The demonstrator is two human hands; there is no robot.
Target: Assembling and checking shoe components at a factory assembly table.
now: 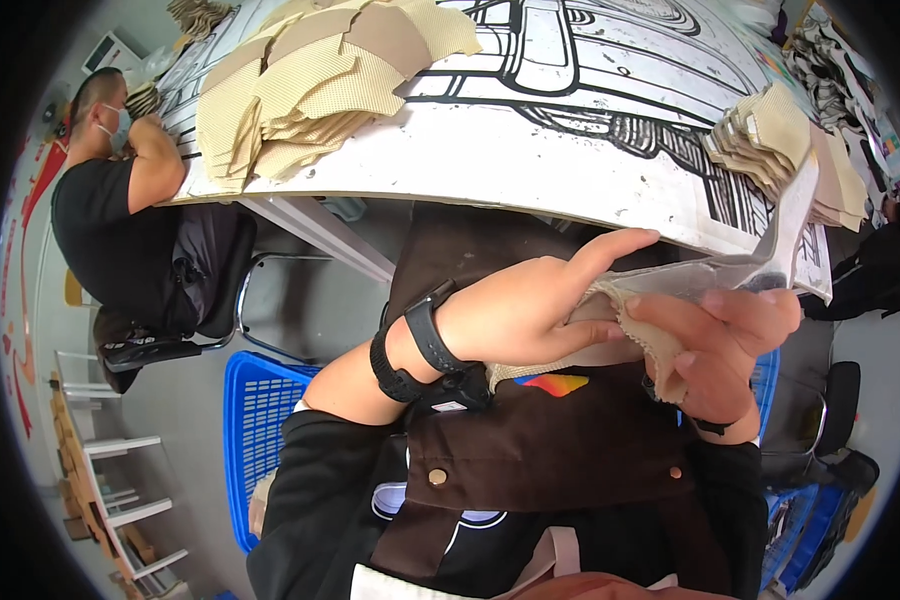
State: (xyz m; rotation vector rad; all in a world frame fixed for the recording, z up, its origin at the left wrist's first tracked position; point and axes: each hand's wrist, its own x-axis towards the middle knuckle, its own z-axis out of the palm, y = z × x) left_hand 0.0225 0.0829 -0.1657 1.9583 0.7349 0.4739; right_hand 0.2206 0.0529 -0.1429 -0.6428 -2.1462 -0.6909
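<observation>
Over my lap, in front of the table edge, both my hands are on a cut fabric piece [692, 275], with a smooth grey side and a beige mesh side whose edge is ragged. My left hand [530, 310] comes in from the left, its thumb against the beige edge and its index finger stretched out above. The lower fingers of that hand are hidden behind the fabric. My right hand [715, 335] closes round the right part of the piece, fingers and thumb pinching the folded beige edge. A grey strip of it sticks up past my right hand.
The white table [420, 160], with black line drawings, spans the far side. Beige mesh pieces lie stacked at its left [310, 95], with another stack [765, 140] at its right. A masked person [105, 210] sits at the left. A blue basket [255, 430] stands beside my left arm.
</observation>
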